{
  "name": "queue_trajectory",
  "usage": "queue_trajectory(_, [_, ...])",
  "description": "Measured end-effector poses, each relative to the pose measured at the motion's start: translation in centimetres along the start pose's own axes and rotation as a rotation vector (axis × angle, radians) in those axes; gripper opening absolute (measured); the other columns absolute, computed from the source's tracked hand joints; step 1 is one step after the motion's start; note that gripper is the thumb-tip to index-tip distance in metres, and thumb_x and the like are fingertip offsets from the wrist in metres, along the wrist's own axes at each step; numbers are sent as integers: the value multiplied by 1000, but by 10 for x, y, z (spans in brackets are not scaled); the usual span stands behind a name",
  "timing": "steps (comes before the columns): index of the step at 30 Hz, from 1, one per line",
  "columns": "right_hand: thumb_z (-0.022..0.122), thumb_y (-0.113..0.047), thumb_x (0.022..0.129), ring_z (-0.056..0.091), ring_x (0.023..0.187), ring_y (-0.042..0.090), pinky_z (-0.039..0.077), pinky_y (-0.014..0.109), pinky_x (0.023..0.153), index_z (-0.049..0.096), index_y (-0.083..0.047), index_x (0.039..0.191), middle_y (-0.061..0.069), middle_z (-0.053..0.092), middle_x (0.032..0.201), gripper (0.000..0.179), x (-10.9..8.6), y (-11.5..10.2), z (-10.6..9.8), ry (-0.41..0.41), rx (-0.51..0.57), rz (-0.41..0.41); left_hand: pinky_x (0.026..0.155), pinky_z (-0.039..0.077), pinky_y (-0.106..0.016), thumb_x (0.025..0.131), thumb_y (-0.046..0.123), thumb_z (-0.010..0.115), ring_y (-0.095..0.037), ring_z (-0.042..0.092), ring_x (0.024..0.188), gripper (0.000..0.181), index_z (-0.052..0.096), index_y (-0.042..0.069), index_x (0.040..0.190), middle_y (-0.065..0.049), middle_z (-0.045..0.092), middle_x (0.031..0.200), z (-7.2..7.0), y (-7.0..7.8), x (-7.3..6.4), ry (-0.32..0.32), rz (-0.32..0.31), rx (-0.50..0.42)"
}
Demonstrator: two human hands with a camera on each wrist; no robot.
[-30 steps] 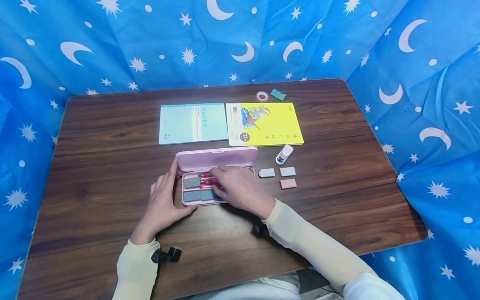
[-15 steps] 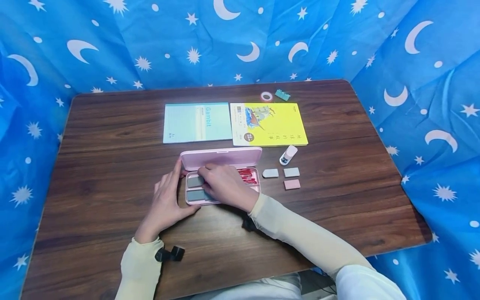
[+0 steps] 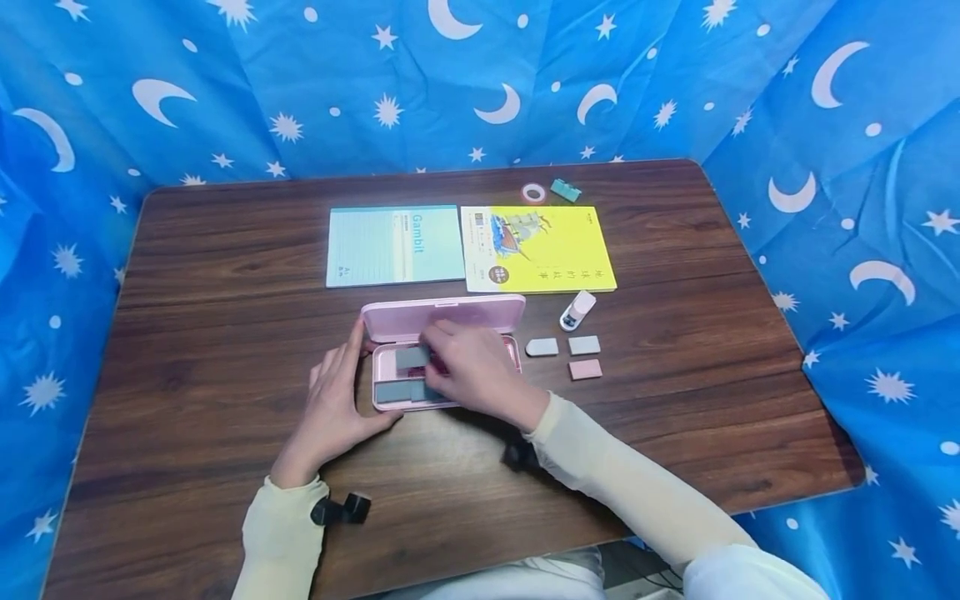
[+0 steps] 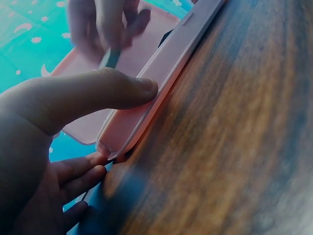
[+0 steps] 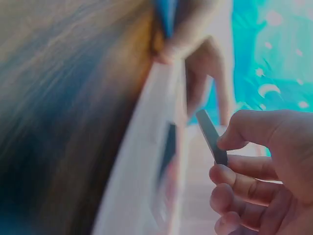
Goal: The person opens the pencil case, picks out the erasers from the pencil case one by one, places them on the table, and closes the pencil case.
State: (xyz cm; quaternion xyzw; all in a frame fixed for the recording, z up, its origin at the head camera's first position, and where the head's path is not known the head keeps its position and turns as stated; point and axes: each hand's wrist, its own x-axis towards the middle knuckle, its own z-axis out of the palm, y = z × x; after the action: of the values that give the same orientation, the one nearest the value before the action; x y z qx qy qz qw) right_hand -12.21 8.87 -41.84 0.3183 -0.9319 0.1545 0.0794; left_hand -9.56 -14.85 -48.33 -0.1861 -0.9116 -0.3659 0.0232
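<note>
A pink pencil case (image 3: pixel 480 313) lies on the table with its lid raised. My left hand (image 3: pixel 330 417) holds its left end, thumb (image 4: pixel 129 88) over the front wall and fingers at the far side. Above the rear compartment, my right hand (image 3: pixel 480 371) pinches a flat grey rectangular block (image 5: pixel 212 139) between thumb and fingertips, tilted in the right wrist view. More grey blocks (image 3: pixel 393 392) lie in the front compartment. Red pens are mostly hidden under the right hand.
Right of the case are two white erasers (image 3: pixel 584 345) (image 3: pixel 542 347), a pink eraser (image 3: pixel 585 369) and a small white bottle-like item (image 3: pixel 577 311). Behind it lie a light blue notebook (image 3: pixel 396 246), a yellow book (image 3: pixel 555 250), a tape roll (image 3: pixel 533 194) and a teal clip-like piece (image 3: pixel 566 190).
My right hand moved left to the rear compartment's grey block, then back right with that block in its pinch. The left hand stayed on the case.
</note>
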Motion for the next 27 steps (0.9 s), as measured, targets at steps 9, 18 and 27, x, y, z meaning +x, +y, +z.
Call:
queue_trajectory(9, [76,-16,80,54,60,12,39,29,50,66,-11,96,-2,64,81,20,-67,49,-38,39,31,146,99,27,-55,60,36,97,-35,43,127,142,1,25,164,-12,53,138,-2,1,-3,1,-21,-1])
queue_trajectory(18, [76,-13,80,51,62,14,39,31,53,66,-12,96,0,62,76,19,-110,80,-49,-25,19,310,99,28,-56,60,36,97,-35,43,125,142,1,23,164,-13,53,138,0,0,-1,9,10,4])
queue_trajectory(27, [76,-11,78,48,60,14,37,31,52,65,-12,93,-5,52,72,19,-118,87,-35,-58,-28,275,99,27,-57,61,35,97,-35,43,126,142,0,23,164,-14,53,139,0,0,0,1,5,-1])
